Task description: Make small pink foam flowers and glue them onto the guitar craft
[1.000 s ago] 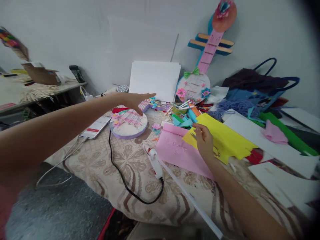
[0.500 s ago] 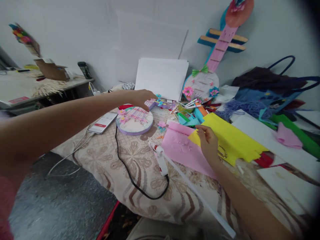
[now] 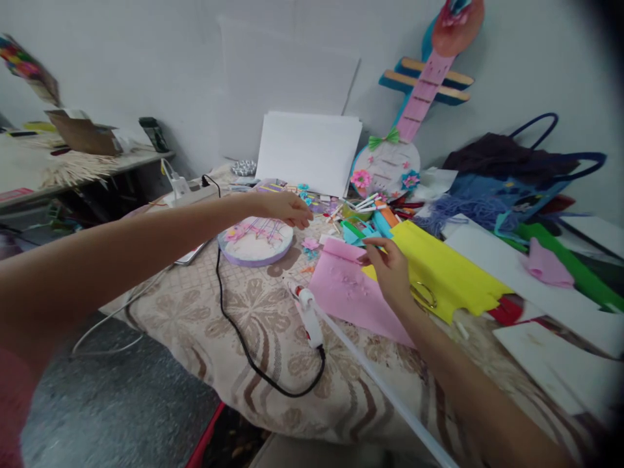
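My left hand (image 3: 292, 209) hangs over the right edge of a round decorated piece (image 3: 257, 242) with pink flowers and crossed threads, its fingers bent and loosely apart, nothing seen in them. A small pink and blue flower (image 3: 311, 245) lies just below those fingers. My right hand (image 3: 387, 260) is above the rolled edge of a pink sheet (image 3: 341, 286), beside a yellow sheet (image 3: 443, 270). Its thumb and fingertips are close together; whether they hold something small cannot be made out. A white glue gun (image 3: 309, 318) with a long clear stick lies between my arms.
Gold-handled scissors (image 3: 424, 296) lie on the yellow sheet. Coloured scraps and sticks pile up behind the pink sheet. A decorated instrument model (image 3: 422, 97) leans on the wall. A black cord (image 3: 244, 351) loops across the patterned cloth, and a phone (image 3: 191, 253) is partly hidden under my left arm.
My left hand has moved right and toward me, off the neck of the decorated piece. My right hand stays near the pink sheet's rolled edge. The view has shifted slightly.
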`<state>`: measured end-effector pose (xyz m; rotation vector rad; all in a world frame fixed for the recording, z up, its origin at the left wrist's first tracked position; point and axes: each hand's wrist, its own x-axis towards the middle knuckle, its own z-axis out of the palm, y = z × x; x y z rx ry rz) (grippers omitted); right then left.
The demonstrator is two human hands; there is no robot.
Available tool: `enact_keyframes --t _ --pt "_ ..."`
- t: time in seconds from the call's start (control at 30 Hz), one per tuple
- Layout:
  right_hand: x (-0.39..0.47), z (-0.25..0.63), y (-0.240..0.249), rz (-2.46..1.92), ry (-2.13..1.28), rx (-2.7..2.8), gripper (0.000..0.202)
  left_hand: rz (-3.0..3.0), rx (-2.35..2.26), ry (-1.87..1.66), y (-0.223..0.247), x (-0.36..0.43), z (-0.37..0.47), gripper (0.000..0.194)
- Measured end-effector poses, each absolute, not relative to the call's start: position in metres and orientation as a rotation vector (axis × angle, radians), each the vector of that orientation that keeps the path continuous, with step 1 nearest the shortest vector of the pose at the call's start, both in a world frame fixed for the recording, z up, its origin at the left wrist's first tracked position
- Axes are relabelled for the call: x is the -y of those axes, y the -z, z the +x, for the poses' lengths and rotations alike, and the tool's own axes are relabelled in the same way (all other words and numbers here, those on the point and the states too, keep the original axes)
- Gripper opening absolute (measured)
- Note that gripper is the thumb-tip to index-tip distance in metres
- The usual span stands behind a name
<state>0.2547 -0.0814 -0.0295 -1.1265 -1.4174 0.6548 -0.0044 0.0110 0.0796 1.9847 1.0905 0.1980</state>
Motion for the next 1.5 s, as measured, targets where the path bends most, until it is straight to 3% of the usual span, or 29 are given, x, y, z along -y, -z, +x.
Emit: enact_keyframes --t 0.17,0.3,0.4,0.57,0.67,0.77,0.83,1.2,1.33,1.5 --pt "0.05 0.2 0.002 -0.9 -1.248 1.452 0.055 1.822 -1.016 -0.3 -0.077 -0.003 0.016 0.028" --pt "0.032 0.178 0.001 -0.851 -1.473 1.525 0.043 1.901 -1.091 -0.288 -0.091 0.0 0.02 0.021" --pt "0.036 0.195 0.008 -1.098 -1.279 1.525 0.026 2.089 -1.348 -0.292 -0.102 -0.01 0.007 0.021" --pt "0.076 0.243 0.016 -1.38 -0.583 1.793 0.037 2.625 -1.696 -0.344 -0.077 -0.036 -0.008 0.027" --pt "0.097 0.257 0.02 -1.315 -0.489 1.919 0.022 2.659 -1.521 -0.2 -0.044 -0.041 0.006 0.029" --pt "0.105 0.264 0.023 -1.261 -0.412 1.911 0.047 2.621 -1.426 -0.042 -0.018 -0.044 0.027 0.03" --pt "0.105 0.268 0.025 -1.259 -0.391 1.839 0.043 2.601 -1.471 0.115 -0.009 -0.047 0.038 0.03" --pt "0.104 0.279 0.031 -1.316 -0.455 1.716 0.028 2.523 -1.584 0.295 -0.009 -0.054 0.056 0.02" --pt "0.104 0.278 0.03 -1.306 -0.474 1.721 0.027 2.594 -1.544 0.128 -0.027 -0.052 0.045 0.015" --pt "0.105 0.276 0.026 -1.295 -0.545 1.752 0.025 2.462 -1.446 -0.492 -0.038 -0.043 0.011 0.009"
